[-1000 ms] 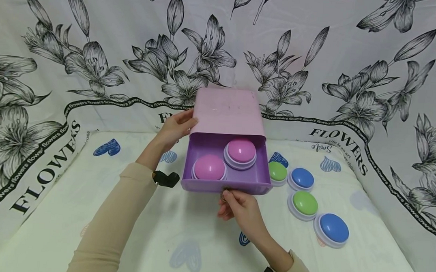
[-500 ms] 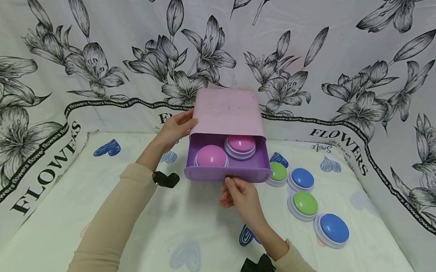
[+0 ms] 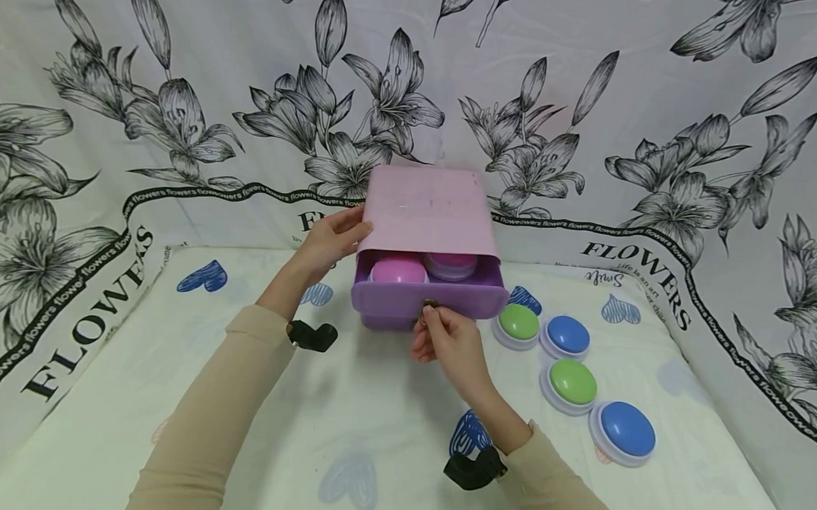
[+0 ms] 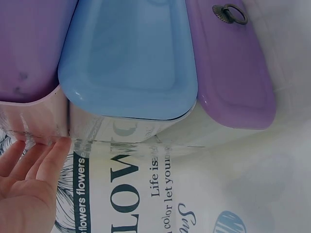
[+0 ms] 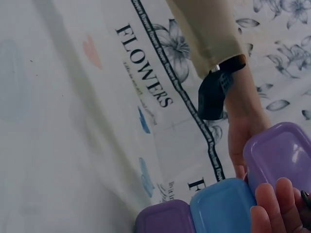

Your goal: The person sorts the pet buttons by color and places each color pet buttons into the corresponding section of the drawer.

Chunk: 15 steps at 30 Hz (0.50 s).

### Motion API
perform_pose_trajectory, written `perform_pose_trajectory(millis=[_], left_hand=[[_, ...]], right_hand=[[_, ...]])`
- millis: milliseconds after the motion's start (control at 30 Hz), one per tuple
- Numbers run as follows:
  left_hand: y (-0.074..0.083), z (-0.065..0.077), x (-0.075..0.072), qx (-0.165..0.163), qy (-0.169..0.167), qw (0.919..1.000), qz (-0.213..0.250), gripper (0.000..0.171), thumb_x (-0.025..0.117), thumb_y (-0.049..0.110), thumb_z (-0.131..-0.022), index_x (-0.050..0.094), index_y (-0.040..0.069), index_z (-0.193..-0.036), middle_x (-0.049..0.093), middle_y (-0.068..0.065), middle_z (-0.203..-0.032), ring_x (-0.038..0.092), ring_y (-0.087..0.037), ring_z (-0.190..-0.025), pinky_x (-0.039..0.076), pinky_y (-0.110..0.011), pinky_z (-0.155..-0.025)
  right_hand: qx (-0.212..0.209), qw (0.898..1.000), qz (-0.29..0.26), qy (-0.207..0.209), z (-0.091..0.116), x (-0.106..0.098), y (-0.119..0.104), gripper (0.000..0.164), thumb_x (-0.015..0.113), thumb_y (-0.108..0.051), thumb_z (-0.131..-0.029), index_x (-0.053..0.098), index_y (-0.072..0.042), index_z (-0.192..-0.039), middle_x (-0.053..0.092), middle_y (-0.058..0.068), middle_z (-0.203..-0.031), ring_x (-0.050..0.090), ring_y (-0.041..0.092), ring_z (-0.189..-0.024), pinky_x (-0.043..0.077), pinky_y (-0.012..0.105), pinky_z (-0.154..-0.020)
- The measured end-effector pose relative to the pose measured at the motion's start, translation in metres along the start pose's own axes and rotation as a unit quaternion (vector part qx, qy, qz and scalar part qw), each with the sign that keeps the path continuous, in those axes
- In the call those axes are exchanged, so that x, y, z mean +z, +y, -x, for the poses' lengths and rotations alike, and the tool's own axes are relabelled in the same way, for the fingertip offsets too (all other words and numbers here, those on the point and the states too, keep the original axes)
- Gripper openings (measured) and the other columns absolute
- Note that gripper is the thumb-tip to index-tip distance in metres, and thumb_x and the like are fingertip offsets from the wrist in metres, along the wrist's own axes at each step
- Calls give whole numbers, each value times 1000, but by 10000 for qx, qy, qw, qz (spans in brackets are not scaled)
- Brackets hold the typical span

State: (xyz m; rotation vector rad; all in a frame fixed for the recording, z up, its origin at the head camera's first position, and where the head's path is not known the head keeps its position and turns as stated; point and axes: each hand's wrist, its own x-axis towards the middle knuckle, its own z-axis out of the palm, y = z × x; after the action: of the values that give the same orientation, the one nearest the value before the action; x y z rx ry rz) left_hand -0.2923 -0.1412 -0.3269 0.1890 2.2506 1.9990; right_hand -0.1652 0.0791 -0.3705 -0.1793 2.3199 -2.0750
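Thumb and bent fingers of the right hand (image 3: 455,344) pinch a dark metal ring pull (image 3: 427,304) at the middle of a purple drawer (image 3: 382,294). This drawer is partly out at the top of a stack, its front smooth, glossy plastic with rounded corners. That front faces the person, wider than tall, its long axis running left to right and roughly level.

Inside lie two pink domes (image 3: 397,270), shiny, on pale round bases; the right one is set further back, and the pink housing (image 3: 431,206) and the drawer front hide parts of both. The housing wraps the drawer in pale, flat-topped plastic with softened edges and faint marks. Against its left side the left hand (image 3: 327,244) rests straight fingers, not wrapped round it.

Lower in the stack, the left wrist view shows a light blue drawer (image 4: 136,58) with a faintly outlined panel, then a second purple drawer (image 4: 238,73) bearing a ring on a ridged mount.

Right of the stack, green domes (image 3: 572,382) and blue domes (image 3: 627,430) alternate toward the person on white cloth (image 3: 270,447) printed with hearts. Behind hangs flower-patterned fabric (image 3: 501,23).
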Motion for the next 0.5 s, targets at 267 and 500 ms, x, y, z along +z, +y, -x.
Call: perform_pose_trajectory(millis=[267,500], left_hand=[[0,0,0,4,-22,10000,-5,59,60,30,-90,36,17,-143,40,-4,-143,44,-18,-126,43,-35,-101],[1,1,0,17,61,9999,-130,60,61,32,-89,36,18,-142,42,-3,-142,46,-16,-124,45,-35,-99]], right_hand=[[-135,9998,112,117,-15,3,1,35,50,-30,-96,63,0,-81,64,10,-64,64,21,-55,57,33,-52],[-48,9999,116,98,-24,3,0,36,50,-30,-96,62,1,-83,64,10,-66,65,23,-56,57,33,-53]])
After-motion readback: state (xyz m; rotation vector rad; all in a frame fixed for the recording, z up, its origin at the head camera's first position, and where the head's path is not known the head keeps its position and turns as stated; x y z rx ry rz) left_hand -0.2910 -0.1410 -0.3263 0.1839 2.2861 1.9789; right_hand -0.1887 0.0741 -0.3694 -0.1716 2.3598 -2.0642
